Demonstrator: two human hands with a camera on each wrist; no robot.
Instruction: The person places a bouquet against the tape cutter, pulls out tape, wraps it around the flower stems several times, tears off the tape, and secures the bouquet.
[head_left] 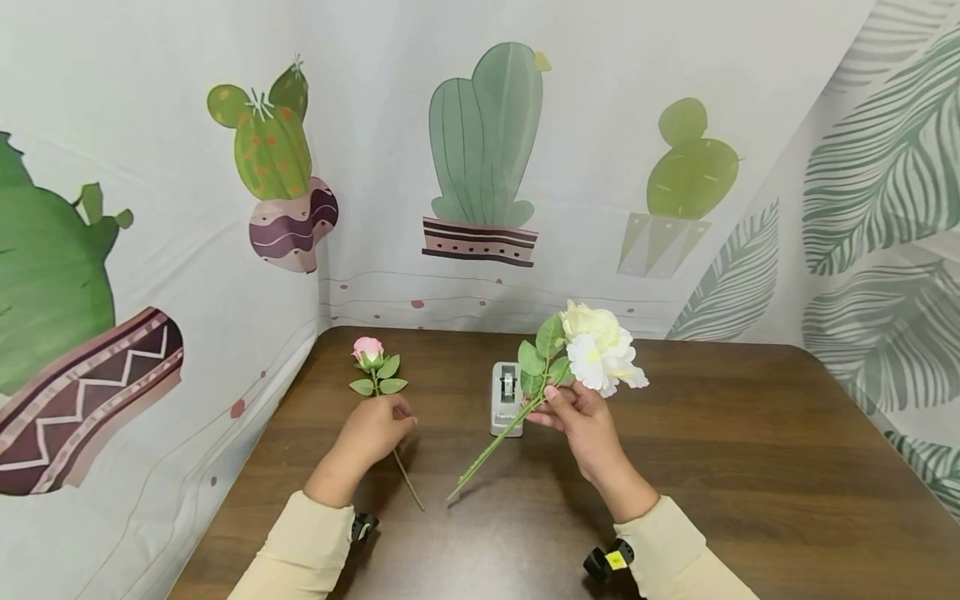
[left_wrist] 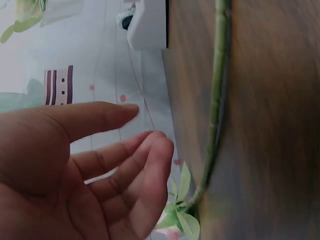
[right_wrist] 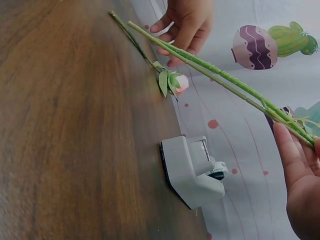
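My right hand (head_left: 581,417) pinches the green stems (right_wrist: 235,82) of artificial flowers, which are held slantwise above the table. White and pale yellow blooms (head_left: 602,350) top them, with green leaves (head_left: 532,357) beside the heads. At least two stems lie together in the right wrist view. A pink artificial rose (head_left: 368,350) lies on the table at left, its thin stem (left_wrist: 217,85) pointing toward me. Over that stem hovers my left hand (head_left: 377,431), thumb and loosely bent fingers apart in the left wrist view (left_wrist: 115,165), with nothing between them.
A small grey-white tape dispenser (head_left: 504,421) stands on the brown wooden table (head_left: 720,450), partly behind the held stems and right fingers. White cloth (head_left: 375,167) printed with cacti and leaves hangs along the table's back and left side.
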